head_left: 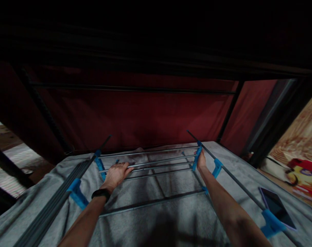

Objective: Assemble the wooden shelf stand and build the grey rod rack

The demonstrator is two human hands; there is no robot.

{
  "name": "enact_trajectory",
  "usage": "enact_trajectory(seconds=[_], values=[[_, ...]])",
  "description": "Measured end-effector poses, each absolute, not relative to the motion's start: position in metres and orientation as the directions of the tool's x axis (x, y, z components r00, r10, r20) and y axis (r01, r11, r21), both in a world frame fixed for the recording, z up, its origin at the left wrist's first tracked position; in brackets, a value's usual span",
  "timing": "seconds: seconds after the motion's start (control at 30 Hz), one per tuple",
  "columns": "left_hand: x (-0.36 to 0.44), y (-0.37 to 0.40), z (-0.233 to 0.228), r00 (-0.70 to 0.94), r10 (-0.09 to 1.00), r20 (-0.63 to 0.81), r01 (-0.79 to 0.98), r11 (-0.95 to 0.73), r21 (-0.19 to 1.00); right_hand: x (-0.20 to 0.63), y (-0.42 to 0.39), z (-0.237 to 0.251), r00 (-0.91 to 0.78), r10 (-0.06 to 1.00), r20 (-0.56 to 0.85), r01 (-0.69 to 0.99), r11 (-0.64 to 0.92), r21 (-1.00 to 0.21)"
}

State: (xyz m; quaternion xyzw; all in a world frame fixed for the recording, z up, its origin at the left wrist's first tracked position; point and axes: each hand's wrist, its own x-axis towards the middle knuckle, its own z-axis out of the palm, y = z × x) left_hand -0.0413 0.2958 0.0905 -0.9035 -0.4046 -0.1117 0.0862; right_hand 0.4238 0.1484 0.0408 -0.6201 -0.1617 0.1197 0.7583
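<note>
Two hands meet the drying rack [156, 164]: left hand [116, 174] flat across its crosswise rods, grip open; right hand [201, 160] closed around a blue bracket [197, 157].

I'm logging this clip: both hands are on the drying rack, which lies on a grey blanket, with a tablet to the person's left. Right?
Not quite: in the head view the tablet lies to the person's right. Both the left hand and the right hand are on the drying rack, over the grey blanket.

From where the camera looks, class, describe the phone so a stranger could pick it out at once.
Start at the grey blanket spread over the bed. Follow the rack's right-hand rail toward the near corner. The phone lies flat just outside it: the only dark, glossy slab there.
</note>
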Motion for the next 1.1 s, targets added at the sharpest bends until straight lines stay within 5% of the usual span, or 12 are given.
enact_trajectory(seconds=[0.53, 1.1], values=[[-0.042, 0.305, 0.099, 0.6, 0.792, 0.112, 0.792, -0.608, 0.058, 0.44, 0.166, 0.03, 0.909, 0.416, 0.012, -0.068, 0.176, -0.982], [-0.049, 0.274, 0.09, 0.579, 0.811, 0.087, 0.809, -0.585, 0.063, 0.439, 0.165, 0.035, 0.901, 0.435, -0.011, -0.09, 0.162, -0.983]])
